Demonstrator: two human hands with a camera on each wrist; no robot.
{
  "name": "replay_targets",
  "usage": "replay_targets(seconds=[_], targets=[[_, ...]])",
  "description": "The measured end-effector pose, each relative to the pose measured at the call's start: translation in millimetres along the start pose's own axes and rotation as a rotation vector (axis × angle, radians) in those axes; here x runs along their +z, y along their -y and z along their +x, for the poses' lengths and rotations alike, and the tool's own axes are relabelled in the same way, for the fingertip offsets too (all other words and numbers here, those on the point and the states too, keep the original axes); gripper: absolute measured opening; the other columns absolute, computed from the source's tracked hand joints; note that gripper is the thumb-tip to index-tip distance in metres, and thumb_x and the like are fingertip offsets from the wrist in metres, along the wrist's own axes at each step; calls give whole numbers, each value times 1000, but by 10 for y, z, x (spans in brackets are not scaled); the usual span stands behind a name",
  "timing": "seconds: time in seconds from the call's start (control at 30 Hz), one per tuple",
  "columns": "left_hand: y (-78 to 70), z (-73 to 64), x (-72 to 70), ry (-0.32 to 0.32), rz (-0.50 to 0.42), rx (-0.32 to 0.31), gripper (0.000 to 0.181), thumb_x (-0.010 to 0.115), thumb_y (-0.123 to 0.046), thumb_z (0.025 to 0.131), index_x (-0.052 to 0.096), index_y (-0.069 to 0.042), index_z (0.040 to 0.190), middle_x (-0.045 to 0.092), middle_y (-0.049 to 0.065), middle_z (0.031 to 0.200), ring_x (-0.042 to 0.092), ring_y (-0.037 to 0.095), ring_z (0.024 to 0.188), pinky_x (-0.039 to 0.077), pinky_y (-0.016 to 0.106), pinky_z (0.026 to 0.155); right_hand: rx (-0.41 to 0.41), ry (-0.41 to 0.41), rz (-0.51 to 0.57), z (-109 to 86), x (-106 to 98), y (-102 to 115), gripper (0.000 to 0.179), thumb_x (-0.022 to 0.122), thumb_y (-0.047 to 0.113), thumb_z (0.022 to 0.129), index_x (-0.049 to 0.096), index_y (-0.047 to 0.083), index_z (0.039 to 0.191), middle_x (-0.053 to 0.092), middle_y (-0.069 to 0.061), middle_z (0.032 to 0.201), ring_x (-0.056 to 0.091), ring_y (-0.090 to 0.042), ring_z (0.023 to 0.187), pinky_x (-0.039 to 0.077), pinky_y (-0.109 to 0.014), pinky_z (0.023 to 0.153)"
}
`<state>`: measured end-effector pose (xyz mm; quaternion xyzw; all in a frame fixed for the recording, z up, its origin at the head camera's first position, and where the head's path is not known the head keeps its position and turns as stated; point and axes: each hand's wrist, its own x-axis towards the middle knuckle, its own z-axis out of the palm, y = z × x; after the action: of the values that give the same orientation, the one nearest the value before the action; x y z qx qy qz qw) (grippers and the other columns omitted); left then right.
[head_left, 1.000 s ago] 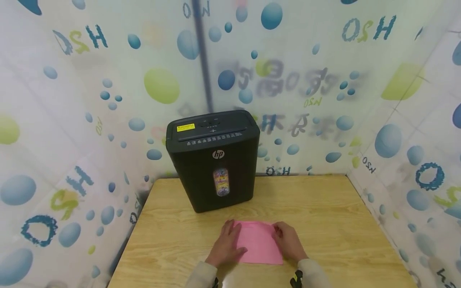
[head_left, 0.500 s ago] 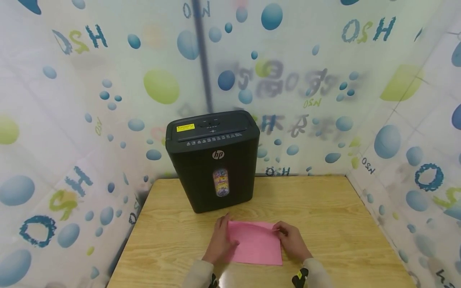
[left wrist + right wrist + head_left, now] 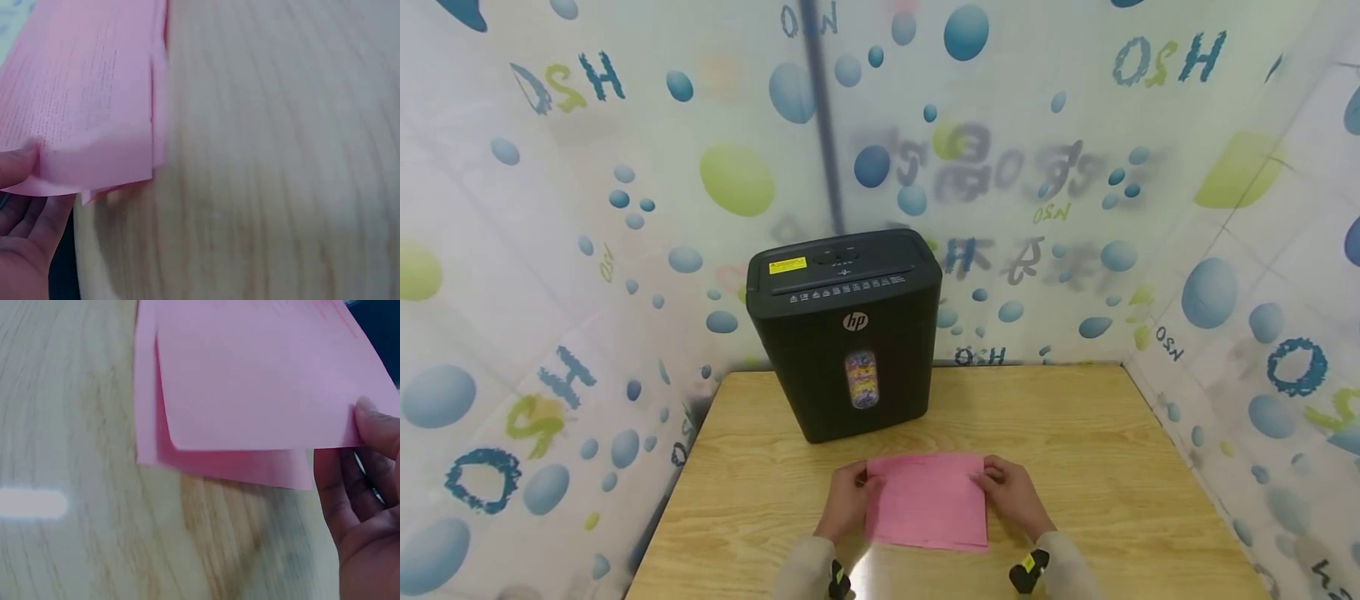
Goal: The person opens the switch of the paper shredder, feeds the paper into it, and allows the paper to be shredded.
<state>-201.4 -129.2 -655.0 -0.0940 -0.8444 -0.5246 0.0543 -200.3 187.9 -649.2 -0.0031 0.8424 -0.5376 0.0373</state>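
Note:
Pink printed paper (image 3: 927, 502), in more than one layer, lies before me near the front of the table. My left hand (image 3: 846, 497) pinches its far left corner, thumb on top and fingers beneath; the left wrist view shows printed lines on the sheet (image 3: 81, 94) by that thumb. On the far right corner my right hand (image 3: 1011, 493) pinches likewise. In the right wrist view the upper layer (image 3: 250, 394) stands raised apart from a lower layer (image 3: 237, 472), with its near edge curving up.
A black HP paper shredder (image 3: 850, 342) stands behind the paper, left of the table's middle, its small window showing colourful bits. Wood-grain table (image 3: 1060, 433) spreads to both sides. A patterned curtain (image 3: 1037, 208) hangs behind and at the sides.
My left hand has gone from lying flat on the paper to pinching its left corner, moving left. The paper's far edge is straighter and wider, and the right hand has shifted slightly right.

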Motion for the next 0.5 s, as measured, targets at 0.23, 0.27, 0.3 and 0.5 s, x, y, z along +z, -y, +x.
replay_targets(seconds=[0.23,0.27,0.3,0.5], targets=[[-117,14,-17,-30,-31,-30,10,78,-14,91,75,-5,88,74,9,81,60,4,71,53,21,63,96,-13,77,17,-16,46,14,72,18,96,74,4,98,76,-5,86,64,-11,76,53,-22,66],[-134,14,-19,-33,-39,-40,10,78,-14,91,76,-5,89,74,9,82,60,4,72,53,21,63,99,-14,74,18,-17,48,15,71,19,97,75,4,98,76,-4,87,64,-11,76,53,-22,66],[-153,16,-24,-33,-41,-51,10,78,-15,91,76,-5,89,74,9,83,59,4,72,53,20,63,102,-15,74,15,-20,57,16,71,20,97,75,4,98,76,-4,87,64,-10,77,54,-22,67],[-250,48,-61,-32,-52,-82,14,77,-17,92,77,-3,96,75,11,89,59,6,76,51,21,65,89,2,67,-8,-75,166,18,71,24,97,75,6,100,75,-4,91,63,-12,81,54,-23,69]])
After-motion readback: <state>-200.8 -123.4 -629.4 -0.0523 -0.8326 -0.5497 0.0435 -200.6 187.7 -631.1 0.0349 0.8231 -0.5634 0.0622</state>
